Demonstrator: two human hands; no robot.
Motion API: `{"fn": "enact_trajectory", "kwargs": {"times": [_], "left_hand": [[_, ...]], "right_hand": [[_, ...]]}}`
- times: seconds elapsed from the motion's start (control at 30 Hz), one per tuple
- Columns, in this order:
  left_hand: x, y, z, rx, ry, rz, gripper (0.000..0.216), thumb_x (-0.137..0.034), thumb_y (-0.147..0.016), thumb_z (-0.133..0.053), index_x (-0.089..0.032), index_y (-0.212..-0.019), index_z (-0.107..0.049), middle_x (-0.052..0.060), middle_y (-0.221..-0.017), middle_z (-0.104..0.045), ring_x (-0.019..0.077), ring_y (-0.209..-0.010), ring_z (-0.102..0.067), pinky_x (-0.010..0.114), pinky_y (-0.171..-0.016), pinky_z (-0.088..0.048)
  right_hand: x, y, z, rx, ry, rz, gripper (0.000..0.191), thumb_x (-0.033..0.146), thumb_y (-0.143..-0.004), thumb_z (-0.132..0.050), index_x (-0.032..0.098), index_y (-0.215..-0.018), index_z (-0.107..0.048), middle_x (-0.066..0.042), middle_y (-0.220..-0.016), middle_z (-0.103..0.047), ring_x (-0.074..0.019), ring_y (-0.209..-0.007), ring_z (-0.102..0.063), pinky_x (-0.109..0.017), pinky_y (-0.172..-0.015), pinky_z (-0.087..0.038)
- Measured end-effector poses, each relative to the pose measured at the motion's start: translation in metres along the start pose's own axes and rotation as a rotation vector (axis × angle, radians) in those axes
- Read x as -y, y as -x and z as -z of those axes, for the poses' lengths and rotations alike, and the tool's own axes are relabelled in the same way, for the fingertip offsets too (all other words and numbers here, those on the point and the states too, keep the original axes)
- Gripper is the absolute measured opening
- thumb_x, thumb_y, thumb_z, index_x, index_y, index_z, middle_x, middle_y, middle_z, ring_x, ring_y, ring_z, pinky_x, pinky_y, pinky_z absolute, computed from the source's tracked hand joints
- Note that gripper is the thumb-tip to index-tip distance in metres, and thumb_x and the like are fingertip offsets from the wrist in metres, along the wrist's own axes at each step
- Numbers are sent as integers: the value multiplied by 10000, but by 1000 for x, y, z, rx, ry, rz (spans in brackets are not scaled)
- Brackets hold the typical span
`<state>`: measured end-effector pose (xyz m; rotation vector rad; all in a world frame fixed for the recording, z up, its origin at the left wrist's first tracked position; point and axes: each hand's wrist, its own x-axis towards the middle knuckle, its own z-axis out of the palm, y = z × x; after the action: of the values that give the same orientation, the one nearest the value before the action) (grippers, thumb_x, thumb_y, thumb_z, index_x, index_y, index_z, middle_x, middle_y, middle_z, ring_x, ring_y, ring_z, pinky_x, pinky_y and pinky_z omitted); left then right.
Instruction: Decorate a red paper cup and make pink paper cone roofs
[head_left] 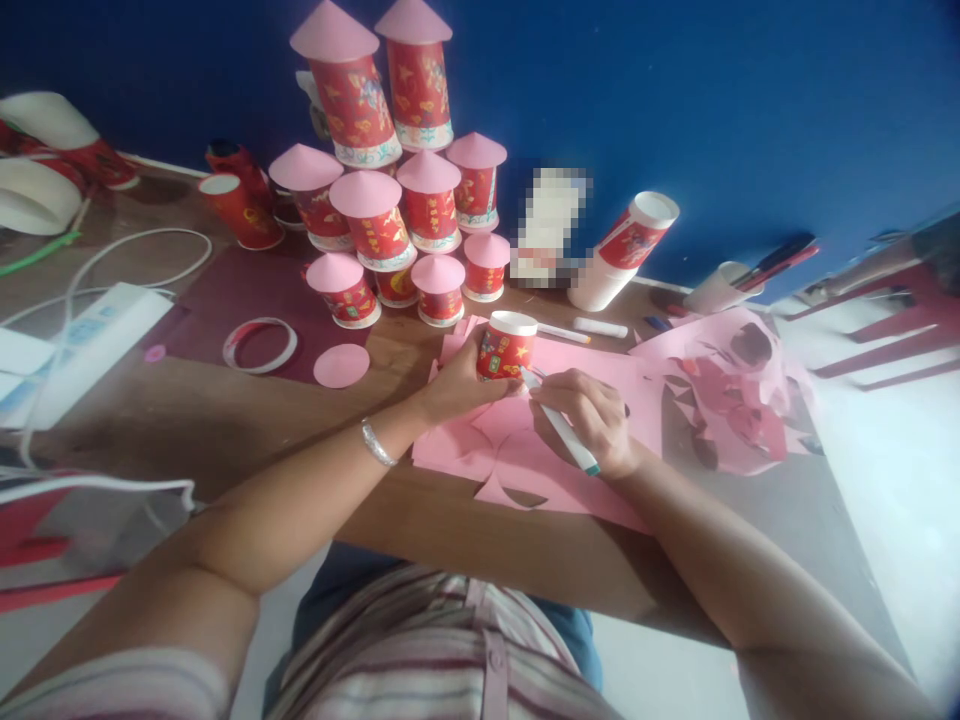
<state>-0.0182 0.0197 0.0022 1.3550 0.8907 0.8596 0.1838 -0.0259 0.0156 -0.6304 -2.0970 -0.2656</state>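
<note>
— Where's the cup (505,345), and how have you got it?

— In front of me, over the pink paper (611,500) on the table (300,425), white rim up; cone-topped cups (371,225) stand beyond, to the left. My left hand (461,385) is curled partway round it from the left, thumb low by the base, other fingers partly hidden. Whether the base rests on the paper, I can't tell

— And your right?

— My right hand (589,410) is closed in a writing grip on the marker (562,430), tip end at the cup's lower edge, green end slanting back toward me. Contact of tip and cup: too small to tell

— How does the cup handle?

— Looks like paper, so I'd judge it very light, easily nudged by the marker. Wall fairly stiff, but a hard pinch would dent it; printed face perhaps a bit slick. Best hold, to my mind: low, near the base where the wall is braced, pressure spread over several fingers; rim second choice

— Marker?

— Probably smooth plastic: light, stiff, hard to harm. Best held near the tip for control, fingers clear of the ink
</note>
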Motion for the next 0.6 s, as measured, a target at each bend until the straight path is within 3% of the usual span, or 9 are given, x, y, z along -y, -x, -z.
{"fn": "enact_trajectory", "kwargs": {"times": [0.6], "left_hand": [[-4,0,-3,4,25,6,815,-446,-612,-940,-218,-1239,-472,93,-1173,-645,309,-1136,-638,441,-962,-523]], "right_hand": [[0,2,-1,56,-8,-4,278,53,-891,-669,150,-1144,-607,-83,-904,-690,-188,-766,-684,-316,-654,-611]]}}
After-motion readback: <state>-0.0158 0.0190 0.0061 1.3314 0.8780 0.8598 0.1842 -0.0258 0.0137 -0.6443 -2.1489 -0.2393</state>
